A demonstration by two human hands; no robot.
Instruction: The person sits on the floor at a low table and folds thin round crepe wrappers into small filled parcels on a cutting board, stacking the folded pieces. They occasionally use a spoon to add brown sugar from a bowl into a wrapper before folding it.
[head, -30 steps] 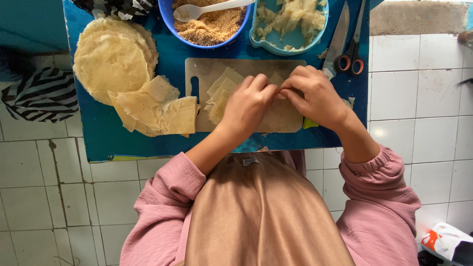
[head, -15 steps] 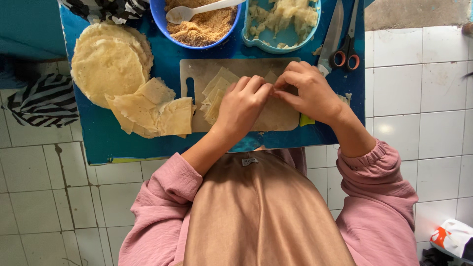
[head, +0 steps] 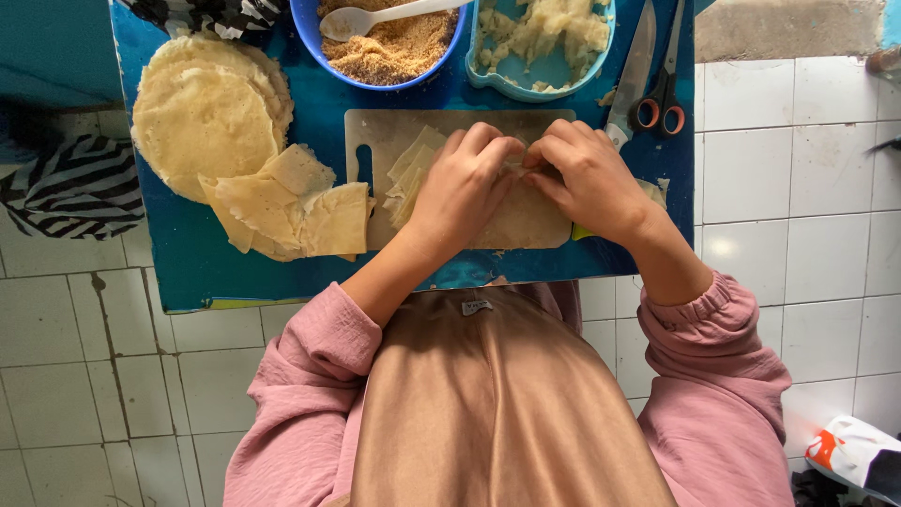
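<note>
Both hands meet over a pale cutting board (head: 375, 141) on a low blue table (head: 197, 263). My left hand (head: 460, 188) and my right hand (head: 587, 178) pinch a thin pale pastry sheet (head: 521, 221) between their fingertips near the board's upper middle. A small stack of cut pastry strips (head: 408, 174) lies just left of my left hand. What sits inside the fold under the fingers is hidden.
Round pastry sheets (head: 202, 113) and cut pieces (head: 291, 211) lie on the table's left. At the back stand a blue bowl of brown crumbs (head: 389, 52) with a spoon (head: 375, 17), a light-blue dish of pale mash (head: 544, 38), a knife (head: 631, 75) and scissors (head: 664, 89). White tiled floor surrounds.
The hands have stayed together on the pastry, fingers shifting slightly as they fold it. The view has drifted a little downward.
</note>
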